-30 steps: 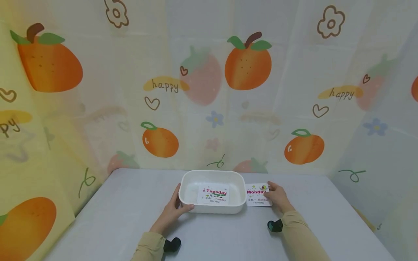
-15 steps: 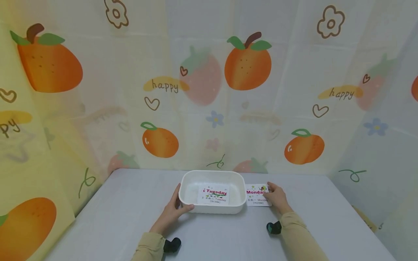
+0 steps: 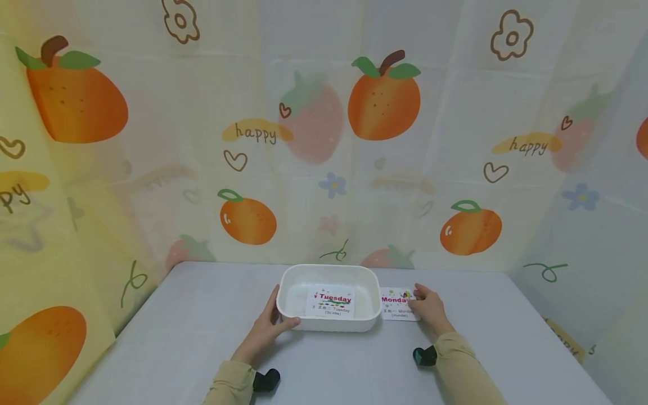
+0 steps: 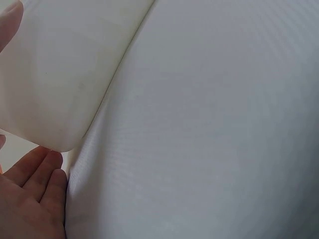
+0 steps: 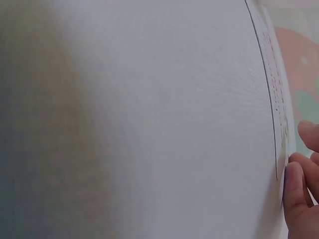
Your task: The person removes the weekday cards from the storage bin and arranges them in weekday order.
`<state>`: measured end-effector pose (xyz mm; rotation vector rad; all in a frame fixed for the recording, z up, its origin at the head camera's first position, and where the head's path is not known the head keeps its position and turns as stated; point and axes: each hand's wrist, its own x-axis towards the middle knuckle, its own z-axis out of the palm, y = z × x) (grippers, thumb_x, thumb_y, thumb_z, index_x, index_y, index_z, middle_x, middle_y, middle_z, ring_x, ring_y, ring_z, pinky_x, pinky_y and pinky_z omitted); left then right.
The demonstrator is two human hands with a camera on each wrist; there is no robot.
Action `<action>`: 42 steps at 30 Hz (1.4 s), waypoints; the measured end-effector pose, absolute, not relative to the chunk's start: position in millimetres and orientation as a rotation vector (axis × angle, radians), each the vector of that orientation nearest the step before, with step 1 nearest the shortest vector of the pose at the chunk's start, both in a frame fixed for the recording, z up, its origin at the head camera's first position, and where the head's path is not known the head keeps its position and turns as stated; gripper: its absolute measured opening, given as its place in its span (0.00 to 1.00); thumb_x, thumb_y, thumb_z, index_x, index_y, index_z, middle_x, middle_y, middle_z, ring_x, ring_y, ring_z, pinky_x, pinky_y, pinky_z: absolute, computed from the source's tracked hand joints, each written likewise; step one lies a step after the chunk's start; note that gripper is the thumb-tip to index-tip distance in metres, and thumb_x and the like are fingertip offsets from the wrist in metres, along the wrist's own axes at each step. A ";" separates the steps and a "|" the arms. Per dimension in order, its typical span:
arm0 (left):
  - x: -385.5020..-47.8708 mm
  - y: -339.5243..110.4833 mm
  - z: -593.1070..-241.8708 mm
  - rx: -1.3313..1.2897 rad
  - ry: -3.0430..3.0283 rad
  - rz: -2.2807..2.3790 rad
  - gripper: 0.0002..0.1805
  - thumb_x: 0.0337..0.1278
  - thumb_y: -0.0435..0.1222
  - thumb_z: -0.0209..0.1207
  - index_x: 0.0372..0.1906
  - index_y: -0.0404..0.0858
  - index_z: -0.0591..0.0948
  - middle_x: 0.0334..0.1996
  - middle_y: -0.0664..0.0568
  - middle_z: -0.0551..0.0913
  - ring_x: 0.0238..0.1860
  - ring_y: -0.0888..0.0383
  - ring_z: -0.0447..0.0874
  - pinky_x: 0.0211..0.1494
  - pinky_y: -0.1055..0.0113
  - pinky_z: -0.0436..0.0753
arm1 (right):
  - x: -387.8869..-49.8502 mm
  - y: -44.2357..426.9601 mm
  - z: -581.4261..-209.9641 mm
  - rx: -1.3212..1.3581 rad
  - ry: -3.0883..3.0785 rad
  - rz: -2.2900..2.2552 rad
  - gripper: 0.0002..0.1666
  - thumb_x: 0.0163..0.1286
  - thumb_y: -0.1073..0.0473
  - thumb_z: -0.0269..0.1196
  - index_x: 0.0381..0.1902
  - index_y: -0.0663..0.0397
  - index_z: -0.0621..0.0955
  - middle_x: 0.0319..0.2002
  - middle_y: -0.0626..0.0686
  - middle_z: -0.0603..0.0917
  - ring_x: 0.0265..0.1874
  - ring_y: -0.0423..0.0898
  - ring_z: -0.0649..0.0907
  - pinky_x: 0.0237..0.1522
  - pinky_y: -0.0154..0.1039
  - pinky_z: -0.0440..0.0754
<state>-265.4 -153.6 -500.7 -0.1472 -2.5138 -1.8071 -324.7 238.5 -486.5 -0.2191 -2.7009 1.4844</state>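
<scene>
The left hand [image 3: 267, 327] grips the white, rounded plastic tub [image 3: 336, 325], and the right hand [image 3: 430, 309] pinches the flat white paper Monday card [image 3: 395, 307] just beside it, so this looks like card-handling, and moving it likely needs a soft, steady pinch.

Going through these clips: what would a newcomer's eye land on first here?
Probably the big orange fruits printed across the backdrop behind the table. Next, the white tray near the table's far edge, with a "Tuesday" card inside and the left hand at its near-left corner. Just right of it is a "Monday" card, the right hand at its right edge.
</scene>
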 end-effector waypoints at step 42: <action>-252.5 -149.8 -480.0 -0.164 -2.527 -1.803 0.55 0.47 0.42 0.68 0.74 0.43 0.45 0.71 0.42 0.48 0.69 0.40 0.47 0.66 0.42 0.52 | -313.8 177.0 -423.6 0.154 -2.627 1.729 0.39 0.62 0.57 0.64 0.67 0.63 0.62 0.63 0.66 0.65 0.62 0.62 0.64 0.61 0.55 0.65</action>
